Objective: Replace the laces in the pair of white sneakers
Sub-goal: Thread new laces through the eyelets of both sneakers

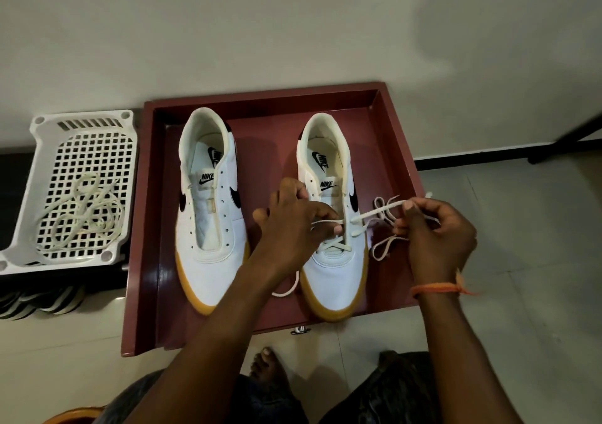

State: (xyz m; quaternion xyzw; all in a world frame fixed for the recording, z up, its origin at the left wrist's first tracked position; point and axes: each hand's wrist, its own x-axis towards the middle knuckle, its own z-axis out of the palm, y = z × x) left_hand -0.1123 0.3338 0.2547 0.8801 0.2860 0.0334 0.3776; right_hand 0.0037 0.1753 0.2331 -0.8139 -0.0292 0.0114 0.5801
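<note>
**Lacing the right-hand sneaker in the red tray**

Nearest the camera, a bare foot (266, 363) rests on the tiled floor between the person's knees, just short of the tray's front edge. Both forearms reach forward over the tray (395, 137), a shallow dark-red one lying on the floor. The right hand (435, 231), with an orange thread (436, 288) round its wrist, pinches one end of the lace (378, 211) and holds it out to the side of the right sneaker (335, 260); slack lace loops lie on the tray beside that shoe. The left hand (293, 225) lies over the same shoe's eyelets, fingers curled onto the lace where it crosses the tongue, though the exact grip is hard to make out. Only the lowest eyelets are threaded, and another stretch of lace trails by the toe. The left sneaker (208, 215) stands beside it, unlaced. Left of the tray, a white basket (42, 137) holds a pale coiled lace (86, 215). Behind stands the wall.
</note>
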